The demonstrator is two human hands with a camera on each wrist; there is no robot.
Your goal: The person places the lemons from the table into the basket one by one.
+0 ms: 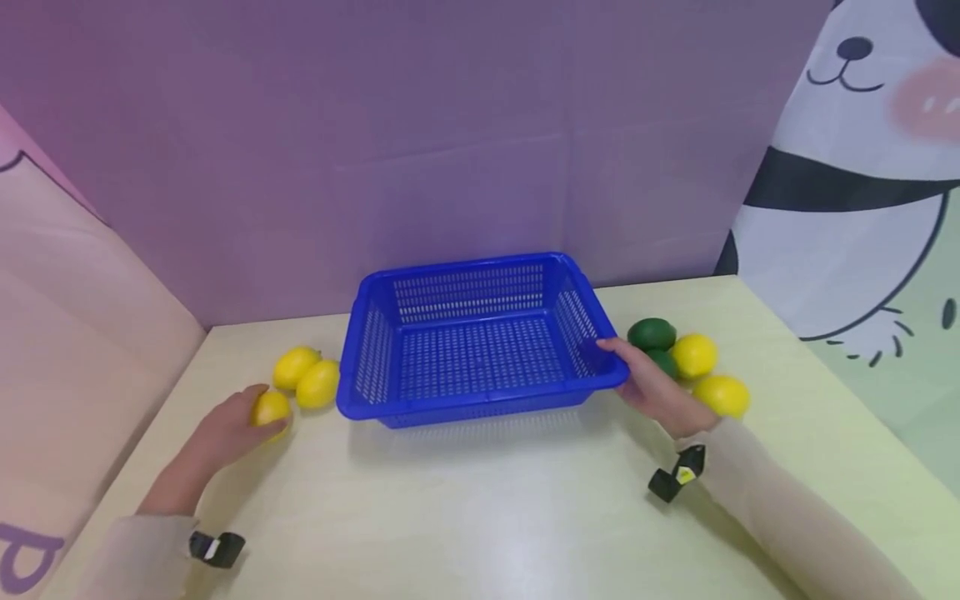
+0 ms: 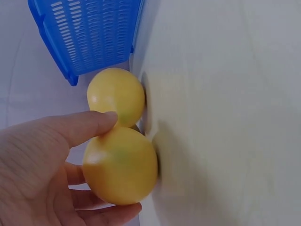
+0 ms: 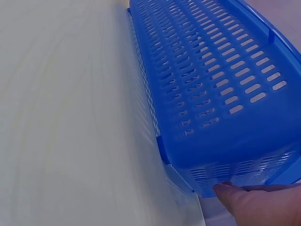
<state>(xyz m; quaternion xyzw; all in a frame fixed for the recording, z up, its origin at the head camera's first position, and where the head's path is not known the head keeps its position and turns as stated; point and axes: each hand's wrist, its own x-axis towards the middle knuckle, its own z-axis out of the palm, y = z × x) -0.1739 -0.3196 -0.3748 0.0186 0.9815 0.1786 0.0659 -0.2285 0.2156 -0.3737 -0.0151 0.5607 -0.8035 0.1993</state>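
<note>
Nearby, a person's left hand (image 1: 228,429) held a lemon (image 1: 272,410) in curled fingers, just beside two more lemons (image 1: 306,381) on the worktop (image 1: 480,517), while the right hand (image 1: 651,383) gripped the near right corner of a blue basket (image 1: 480,398) at centre; two green fruits (image 1: 652,334) and another lemon pair (image 1: 695,356) sat close by.

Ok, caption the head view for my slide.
Left hand grips a lemon, right hand holds the basket by its rim, more fruit either side.
</note>
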